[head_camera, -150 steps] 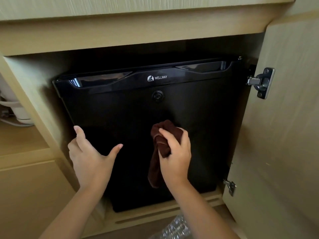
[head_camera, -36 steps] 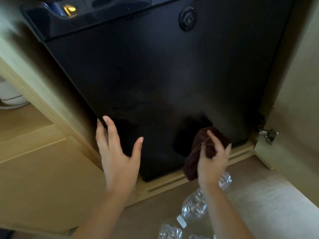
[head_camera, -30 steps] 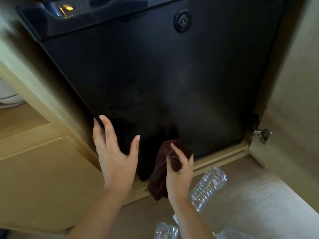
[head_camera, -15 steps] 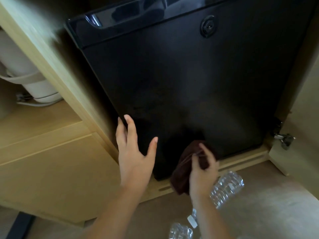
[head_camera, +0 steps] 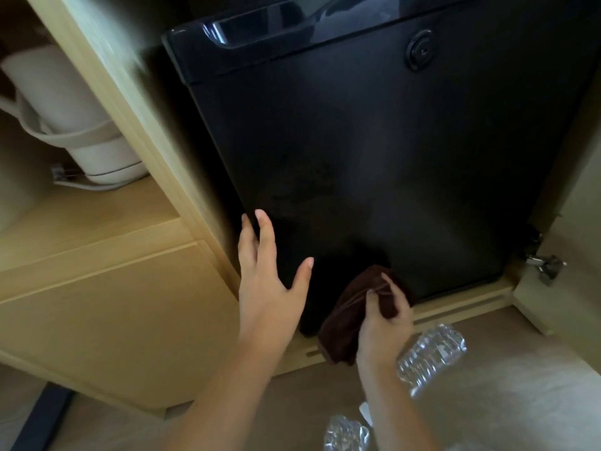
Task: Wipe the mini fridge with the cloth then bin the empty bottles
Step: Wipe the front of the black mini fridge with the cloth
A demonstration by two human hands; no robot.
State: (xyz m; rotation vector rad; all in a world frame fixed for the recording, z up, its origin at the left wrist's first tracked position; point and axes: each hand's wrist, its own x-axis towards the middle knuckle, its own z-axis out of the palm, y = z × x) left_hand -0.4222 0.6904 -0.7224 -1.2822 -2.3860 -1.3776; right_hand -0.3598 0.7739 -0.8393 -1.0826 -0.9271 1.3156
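Gripping a dark brown cloth (head_camera: 349, 320), the right hand (head_camera: 383, 323) has its fingers closed around the bunched fabric and presses it on the lower edge of the black mini fridge (head_camera: 374, 157) door. The loose end of the cloth hangs down below the hand, over the wooden plinth (head_camera: 455, 304) under the fridge. The left hand (head_camera: 270, 284) is just beside it, to the left, with fingers spread apart and holding nothing; its fingertips are at the left edge of the door, close to the cabinet side panel (head_camera: 136, 109). Above both hands the door surface is free up to the round lock (head_camera: 421, 53) and the glossy handle strip (head_camera: 260, 24). To the right of the right hand, the open cabinet door (head_camera: 579, 271) with its metal hinge (head_camera: 546, 266) limits the room. Below the right wrist, 2 crushed clear plastic bottles lie on the floor (head_camera: 504, 402): 1 bottle (head_camera: 429, 356) right of the forearm, another (head_camera: 346, 434) left of it. Far left of the left hand, a white kettle (head_camera: 74, 118) stands in an open shelf compartment.
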